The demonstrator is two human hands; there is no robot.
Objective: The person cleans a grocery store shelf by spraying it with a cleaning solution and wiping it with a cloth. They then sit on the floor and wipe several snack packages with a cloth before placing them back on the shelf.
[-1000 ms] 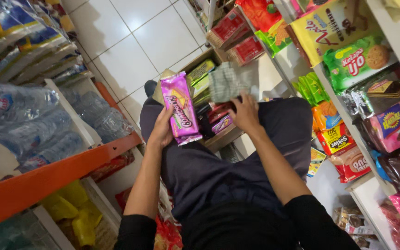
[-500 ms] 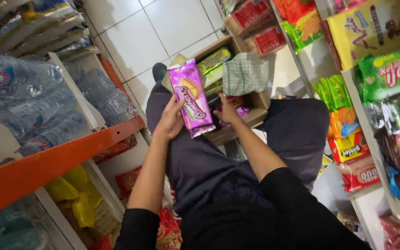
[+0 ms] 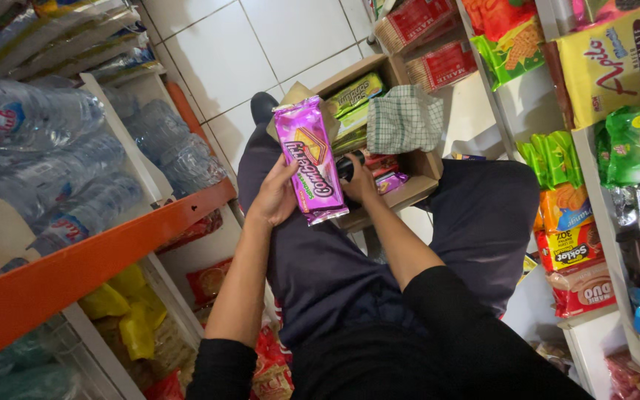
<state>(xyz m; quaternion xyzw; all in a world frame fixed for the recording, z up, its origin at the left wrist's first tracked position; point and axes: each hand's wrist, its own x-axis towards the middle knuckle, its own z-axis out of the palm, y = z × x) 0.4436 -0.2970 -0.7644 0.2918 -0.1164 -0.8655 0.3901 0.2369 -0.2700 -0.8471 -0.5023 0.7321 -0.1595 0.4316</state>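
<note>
**Pink packet held up, dark object gripped over the open box**

The person sat low between two shelving units, knees apart, with a cardboard box [image 3: 409, 194] on the tiled floor [image 3: 261, 52] between the legs. The left hand [image 3: 275, 196] held a long pink snack packet [image 3: 310, 159] upright over the left knee; the thumb lay along the packet's near edge and the fingers [image 3: 284, 172] wrapped behind it, clamped on the wrapper. The right hand [image 3: 361, 184] sat just beside the packet at the box's front rim, its fingers closed round a small dark object [image 3: 347, 164]; what that object was could not be told.

Inside the box lay green packets [image 3: 355, 95], a few red and pink ones, and a folded checked cloth [image 3: 403, 118] draped over the far side. Bottled water in shrink-wrap [image 3: 46, 155] filled the orange-edged shelf [image 3: 98, 259] on the left, and bagged snacks [image 3: 601, 74] crowded the white shelves on the right.

Judging from the grip, the packet would handle best held by its edges as it was, since a squeeze across the middle could crush what was inside. Keeping its flat printed face steady towards the right hand seemed the sensible care, with the wrist braced on the knee so the slippery wrapper did not twist.
</note>
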